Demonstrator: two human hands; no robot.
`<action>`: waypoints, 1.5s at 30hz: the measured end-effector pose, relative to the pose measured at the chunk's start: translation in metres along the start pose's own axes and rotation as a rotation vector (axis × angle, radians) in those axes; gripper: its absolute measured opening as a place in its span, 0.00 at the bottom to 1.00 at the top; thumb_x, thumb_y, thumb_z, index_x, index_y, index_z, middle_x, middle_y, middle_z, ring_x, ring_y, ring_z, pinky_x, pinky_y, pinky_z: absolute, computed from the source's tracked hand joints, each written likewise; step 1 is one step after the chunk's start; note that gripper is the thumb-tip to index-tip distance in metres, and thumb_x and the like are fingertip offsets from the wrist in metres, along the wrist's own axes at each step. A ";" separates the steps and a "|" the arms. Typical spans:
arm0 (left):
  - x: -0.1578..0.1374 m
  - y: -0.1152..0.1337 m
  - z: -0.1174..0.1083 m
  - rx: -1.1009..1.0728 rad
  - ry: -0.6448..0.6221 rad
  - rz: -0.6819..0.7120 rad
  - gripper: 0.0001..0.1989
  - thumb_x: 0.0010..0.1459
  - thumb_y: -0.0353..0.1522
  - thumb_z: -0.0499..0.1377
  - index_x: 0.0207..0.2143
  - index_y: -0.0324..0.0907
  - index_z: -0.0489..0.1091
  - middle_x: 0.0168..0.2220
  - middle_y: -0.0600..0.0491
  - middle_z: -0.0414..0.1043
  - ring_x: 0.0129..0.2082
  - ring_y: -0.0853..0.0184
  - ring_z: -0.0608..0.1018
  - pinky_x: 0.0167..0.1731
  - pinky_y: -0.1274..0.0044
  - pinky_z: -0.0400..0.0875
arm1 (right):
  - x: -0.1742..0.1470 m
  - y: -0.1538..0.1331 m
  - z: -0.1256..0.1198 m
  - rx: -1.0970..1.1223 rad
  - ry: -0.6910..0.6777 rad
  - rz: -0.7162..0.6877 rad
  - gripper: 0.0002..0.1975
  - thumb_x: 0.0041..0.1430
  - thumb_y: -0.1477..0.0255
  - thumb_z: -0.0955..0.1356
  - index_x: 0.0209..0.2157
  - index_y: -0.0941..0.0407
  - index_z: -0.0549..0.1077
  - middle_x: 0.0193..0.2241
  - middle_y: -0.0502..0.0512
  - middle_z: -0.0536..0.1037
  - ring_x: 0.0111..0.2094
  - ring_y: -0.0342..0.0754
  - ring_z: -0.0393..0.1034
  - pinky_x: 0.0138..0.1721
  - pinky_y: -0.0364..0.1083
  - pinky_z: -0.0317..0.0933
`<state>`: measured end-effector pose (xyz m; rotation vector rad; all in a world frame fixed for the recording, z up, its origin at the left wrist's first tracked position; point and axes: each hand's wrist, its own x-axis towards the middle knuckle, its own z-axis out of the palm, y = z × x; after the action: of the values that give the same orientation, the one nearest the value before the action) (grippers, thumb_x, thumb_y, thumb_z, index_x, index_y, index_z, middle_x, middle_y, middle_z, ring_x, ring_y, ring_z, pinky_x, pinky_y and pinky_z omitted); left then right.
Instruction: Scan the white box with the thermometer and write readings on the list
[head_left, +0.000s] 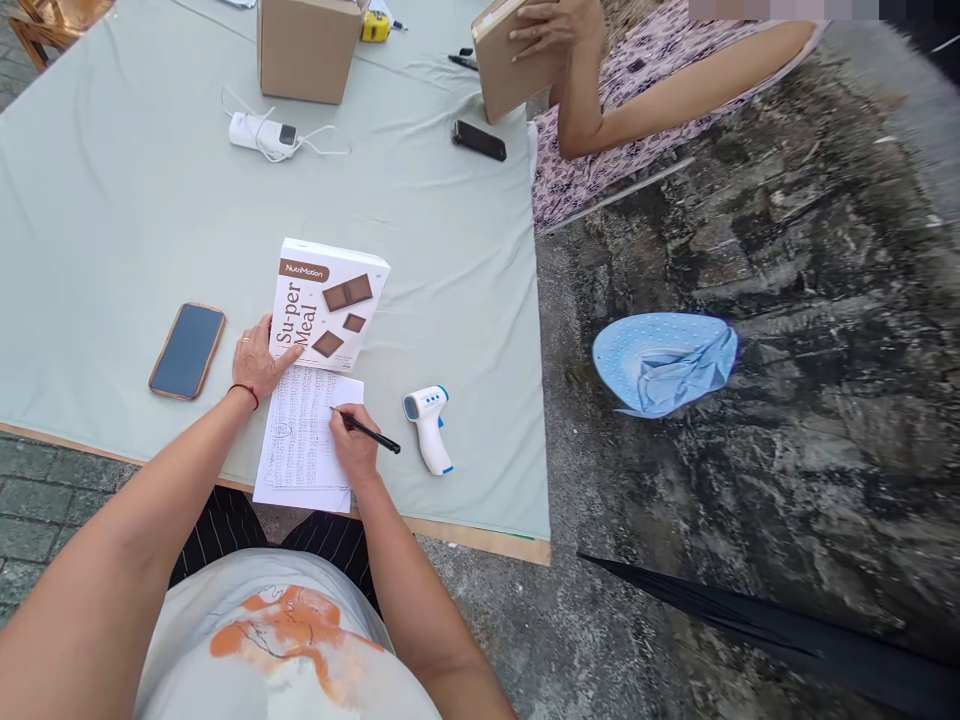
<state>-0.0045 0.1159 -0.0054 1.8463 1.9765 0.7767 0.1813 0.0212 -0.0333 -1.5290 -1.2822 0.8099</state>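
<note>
My left hand grips the lower left corner of a white NutriMotion "Su-per Meal" box with brown chocolate pieces printed on it. Its thumb presses on the front, and the other fingers are partly hidden at the side. Below the box lie sheets of paper covered in small print, one on another. In my right hand is a black pen, its tip at the right part of the top sheet. A white and blue infrared thermometer lies to the right of that hand. Left of my left hand rests a smartphone.
Across the pale green tablecloth, another person's hand holds a cardboard box. Nearby are a black device, a white corded device, a larger carton and a yellow tape measure. A blue hat lies beyond the table's right edge.
</note>
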 end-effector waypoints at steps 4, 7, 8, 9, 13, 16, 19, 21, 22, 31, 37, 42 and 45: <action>0.000 0.000 0.000 -0.002 -0.003 -0.001 0.35 0.58 0.53 0.56 0.60 0.40 0.61 0.50 0.43 0.74 0.51 0.49 0.72 0.52 0.61 0.65 | 0.000 0.000 0.000 -0.014 0.009 -0.011 0.07 0.52 0.66 0.64 0.26 0.53 0.69 0.22 0.48 0.72 0.24 0.45 0.64 0.30 0.46 0.62; 0.000 0.000 0.000 -0.004 0.002 0.003 0.36 0.58 0.53 0.56 0.60 0.39 0.61 0.50 0.43 0.73 0.51 0.49 0.72 0.52 0.61 0.65 | 0.000 0.000 0.000 -0.013 0.002 -0.013 0.06 0.52 0.66 0.64 0.26 0.53 0.69 0.22 0.48 0.72 0.24 0.45 0.64 0.31 0.46 0.62; 0.000 0.000 0.000 -0.004 0.005 0.004 0.36 0.58 0.53 0.56 0.60 0.39 0.61 0.50 0.43 0.73 0.51 0.49 0.72 0.52 0.61 0.65 | 0.000 0.000 0.000 -0.014 0.001 -0.015 0.06 0.52 0.66 0.64 0.26 0.53 0.68 0.22 0.48 0.72 0.24 0.45 0.64 0.31 0.46 0.61; 0.000 0.000 0.000 -0.004 0.008 0.004 0.36 0.58 0.53 0.56 0.60 0.40 0.60 0.50 0.43 0.73 0.51 0.49 0.72 0.52 0.61 0.65 | 0.000 0.000 0.000 -0.016 0.001 -0.017 0.06 0.52 0.67 0.64 0.25 0.53 0.68 0.21 0.47 0.71 0.24 0.45 0.64 0.31 0.46 0.61; 0.000 0.000 0.000 -0.002 0.006 0.003 0.37 0.57 0.54 0.56 0.60 0.39 0.61 0.50 0.42 0.74 0.51 0.49 0.72 0.52 0.61 0.65 | 0.000 0.001 0.000 -0.012 -0.004 -0.017 0.06 0.51 0.67 0.64 0.25 0.53 0.68 0.21 0.47 0.71 0.24 0.44 0.63 0.30 0.46 0.60; 0.000 -0.001 0.000 -0.001 0.005 0.009 0.37 0.58 0.54 0.56 0.60 0.39 0.60 0.50 0.42 0.73 0.51 0.49 0.72 0.52 0.60 0.65 | 0.000 0.002 0.000 -0.002 0.000 -0.006 0.06 0.52 0.67 0.64 0.25 0.53 0.68 0.21 0.47 0.71 0.24 0.44 0.63 0.30 0.46 0.61; 0.000 -0.001 0.000 -0.004 0.005 0.018 0.37 0.58 0.54 0.55 0.61 0.40 0.59 0.51 0.42 0.73 0.52 0.49 0.72 0.52 0.60 0.65 | -0.001 0.003 -0.001 -0.007 0.009 -0.003 0.06 0.53 0.67 0.64 0.26 0.53 0.68 0.21 0.46 0.70 0.24 0.44 0.63 0.31 0.46 0.61; 0.000 -0.002 0.000 -0.003 -0.002 0.017 0.36 0.58 0.54 0.55 0.60 0.40 0.60 0.51 0.42 0.73 0.52 0.49 0.71 0.52 0.60 0.65 | -0.001 0.003 0.000 -0.015 0.014 -0.011 0.06 0.53 0.67 0.64 0.26 0.53 0.68 0.22 0.47 0.70 0.25 0.44 0.63 0.31 0.46 0.61; 0.000 -0.002 0.000 -0.002 -0.004 0.016 0.36 0.58 0.54 0.55 0.60 0.39 0.60 0.50 0.42 0.73 0.52 0.49 0.71 0.52 0.60 0.64 | -0.001 0.004 0.000 -0.017 0.014 -0.016 0.05 0.53 0.67 0.64 0.26 0.53 0.68 0.22 0.47 0.70 0.25 0.45 0.63 0.31 0.46 0.61; 0.001 -0.002 0.001 -0.002 -0.003 0.003 0.37 0.57 0.54 0.55 0.60 0.40 0.60 0.50 0.42 0.73 0.52 0.49 0.71 0.52 0.60 0.65 | -0.003 0.001 -0.002 0.025 0.056 -0.045 0.06 0.55 0.67 0.63 0.26 0.53 0.67 0.22 0.46 0.69 0.25 0.44 0.63 0.30 0.45 0.61; 0.000 0.001 0.000 -0.010 -0.007 -0.001 0.35 0.57 0.54 0.56 0.60 0.42 0.60 0.50 0.44 0.73 0.51 0.50 0.72 0.52 0.61 0.64 | -0.001 -0.014 -0.025 0.007 0.058 -0.157 0.09 0.63 0.66 0.63 0.39 0.53 0.72 0.32 0.52 0.75 0.34 0.47 0.71 0.40 0.48 0.66; 0.001 0.000 0.000 -0.026 -0.008 -0.010 0.35 0.57 0.53 0.56 0.60 0.42 0.61 0.50 0.44 0.74 0.51 0.49 0.72 0.52 0.60 0.64 | 0.024 0.005 -0.055 -0.271 -0.097 -0.332 0.17 0.64 0.73 0.58 0.48 0.53 0.73 0.43 0.58 0.75 0.47 0.50 0.70 0.49 0.52 0.66; 0.001 0.000 0.000 -0.031 -0.009 -0.005 0.35 0.57 0.53 0.56 0.60 0.43 0.61 0.50 0.44 0.74 0.51 0.50 0.72 0.52 0.60 0.64 | 0.036 0.021 -0.068 -0.409 -0.226 -0.341 0.23 0.62 0.78 0.57 0.54 0.53 0.71 0.46 0.60 0.74 0.49 0.51 0.68 0.50 0.53 0.65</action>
<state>-0.0048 0.1170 -0.0051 1.8234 1.9513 0.7917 0.2589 0.0388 -0.0277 -1.4928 -1.9056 0.5278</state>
